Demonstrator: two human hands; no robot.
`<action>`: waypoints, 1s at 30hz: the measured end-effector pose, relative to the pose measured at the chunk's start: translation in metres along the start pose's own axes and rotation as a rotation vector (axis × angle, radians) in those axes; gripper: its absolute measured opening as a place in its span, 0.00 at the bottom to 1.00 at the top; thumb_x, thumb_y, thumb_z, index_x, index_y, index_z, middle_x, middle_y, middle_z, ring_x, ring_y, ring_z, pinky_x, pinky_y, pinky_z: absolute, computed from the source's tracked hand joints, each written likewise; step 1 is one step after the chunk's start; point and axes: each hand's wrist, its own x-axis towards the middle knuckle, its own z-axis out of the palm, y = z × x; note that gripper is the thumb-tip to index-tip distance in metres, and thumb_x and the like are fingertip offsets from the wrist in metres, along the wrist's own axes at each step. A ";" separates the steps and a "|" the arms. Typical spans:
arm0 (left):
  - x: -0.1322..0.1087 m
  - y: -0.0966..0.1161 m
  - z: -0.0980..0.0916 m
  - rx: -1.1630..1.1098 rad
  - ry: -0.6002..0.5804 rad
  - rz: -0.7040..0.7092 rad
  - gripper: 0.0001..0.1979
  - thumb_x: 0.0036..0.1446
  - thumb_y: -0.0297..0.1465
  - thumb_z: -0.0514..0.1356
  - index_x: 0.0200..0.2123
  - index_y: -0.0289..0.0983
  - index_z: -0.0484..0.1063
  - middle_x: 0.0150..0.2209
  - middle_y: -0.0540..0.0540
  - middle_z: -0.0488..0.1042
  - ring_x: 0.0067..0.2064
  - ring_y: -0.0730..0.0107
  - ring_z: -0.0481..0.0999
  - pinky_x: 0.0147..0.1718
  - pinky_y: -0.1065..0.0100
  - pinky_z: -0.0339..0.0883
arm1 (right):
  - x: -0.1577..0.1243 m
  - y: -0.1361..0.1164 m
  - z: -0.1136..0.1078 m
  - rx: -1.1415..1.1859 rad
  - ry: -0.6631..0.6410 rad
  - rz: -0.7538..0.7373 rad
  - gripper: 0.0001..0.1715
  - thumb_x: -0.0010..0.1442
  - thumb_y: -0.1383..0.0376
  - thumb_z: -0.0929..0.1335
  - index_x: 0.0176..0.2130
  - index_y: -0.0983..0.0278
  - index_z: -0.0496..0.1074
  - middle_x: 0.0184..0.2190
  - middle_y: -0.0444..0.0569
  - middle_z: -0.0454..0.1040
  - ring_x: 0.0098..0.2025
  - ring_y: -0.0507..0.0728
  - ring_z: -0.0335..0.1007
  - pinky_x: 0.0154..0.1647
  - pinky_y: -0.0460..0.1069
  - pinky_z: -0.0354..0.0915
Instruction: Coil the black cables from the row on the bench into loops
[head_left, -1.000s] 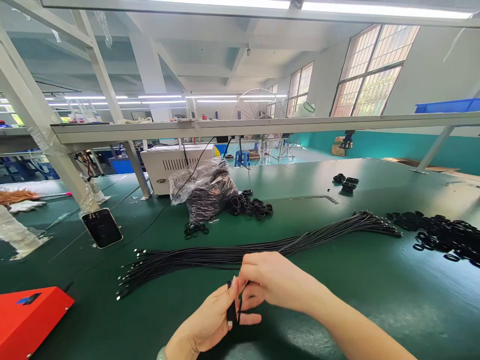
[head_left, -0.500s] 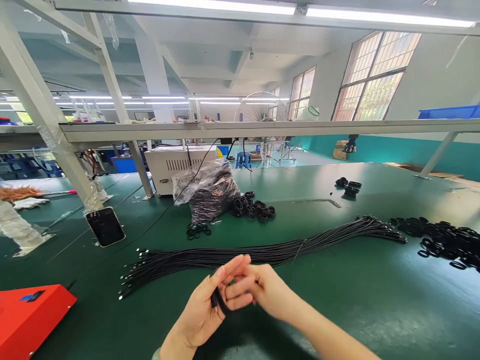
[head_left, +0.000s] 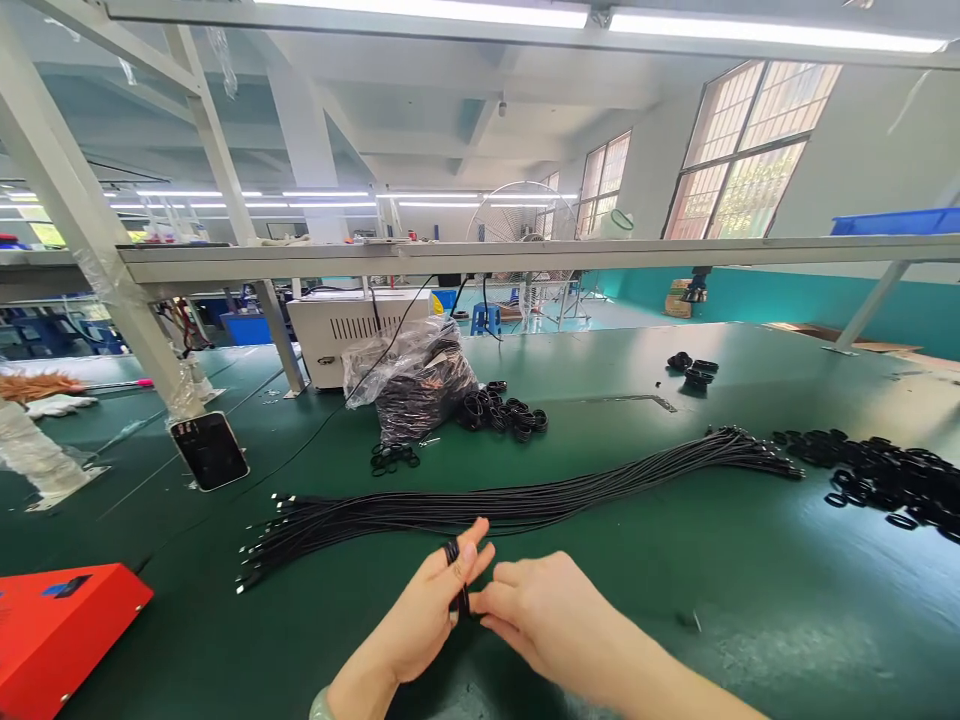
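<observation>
My left hand [head_left: 416,622] pinches a short black cable [head_left: 457,590] with a small black rubber ring [head_left: 451,552] around it near my fingertips. My right hand [head_left: 544,615] lies just to the right, its fingertips at the cable's lower part; the fingers hide how it grips. Beyond both hands a long bundle of black cables [head_left: 487,510] lies across the green table [head_left: 675,600], its metal-tipped ends fanned out at the left. Several black rubber rings [head_left: 885,480] form a heap at the bundle's right end.
A clear plastic bag of black parts [head_left: 411,385] stands at the far side beside smaller ring piles [head_left: 502,410]. A red box [head_left: 64,625] sits at the near left, a black tablet-like panel [head_left: 210,450] beyond it. A white machine [head_left: 349,335] stands under the shelf rail [head_left: 525,255].
My hands have come apart slightly. The left now stands more upright with the ring showing at its fingertips, and the right has dropped lower and further right.
</observation>
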 end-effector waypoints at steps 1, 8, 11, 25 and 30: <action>-0.002 -0.003 0.003 0.026 -0.037 -0.044 0.19 0.61 0.39 0.59 0.52 0.39 0.73 0.58 0.38 0.70 0.63 0.49 0.62 0.59 0.50 0.61 | 0.004 0.005 -0.007 -0.023 0.002 -0.043 0.07 0.62 0.67 0.65 0.33 0.61 0.73 0.31 0.45 0.75 0.30 0.52 0.69 0.26 0.45 0.53; -0.010 -0.007 0.014 -0.018 -0.297 -0.221 0.28 0.62 0.48 0.49 0.49 0.32 0.75 0.57 0.28 0.70 0.44 0.50 0.80 0.34 0.62 0.78 | 0.030 0.041 -0.026 0.089 0.142 -0.099 0.07 0.61 0.64 0.70 0.30 0.62 0.73 0.29 0.43 0.73 0.32 0.51 0.67 0.33 0.44 0.59; -0.011 -0.005 0.007 -0.107 -0.349 -0.272 0.31 0.64 0.48 0.46 0.47 0.27 0.76 0.46 0.27 0.78 0.34 0.58 0.83 0.24 0.72 0.75 | 0.029 0.050 -0.016 0.223 0.192 0.000 0.09 0.62 0.61 0.69 0.31 0.61 0.75 0.32 0.44 0.75 0.36 0.53 0.70 0.37 0.45 0.63; 0.010 0.018 -0.015 -0.144 0.126 0.318 0.22 0.68 0.38 0.46 0.61 0.40 0.64 0.64 0.44 0.62 0.65 0.62 0.59 0.64 0.61 0.53 | -0.028 0.004 0.044 0.054 0.125 0.213 0.14 0.66 0.68 0.58 0.36 0.62 0.72 0.29 0.47 0.77 0.28 0.54 0.73 0.26 0.45 0.60; 0.010 -0.002 -0.004 0.067 0.108 0.236 0.17 0.59 0.36 0.61 0.51 0.38 0.75 0.58 0.43 0.71 0.63 0.59 0.64 0.60 0.66 0.56 | -0.009 -0.013 0.028 -0.022 0.145 0.097 0.15 0.67 0.67 0.57 0.30 0.62 0.65 0.27 0.46 0.73 0.26 0.53 0.67 0.26 0.47 0.55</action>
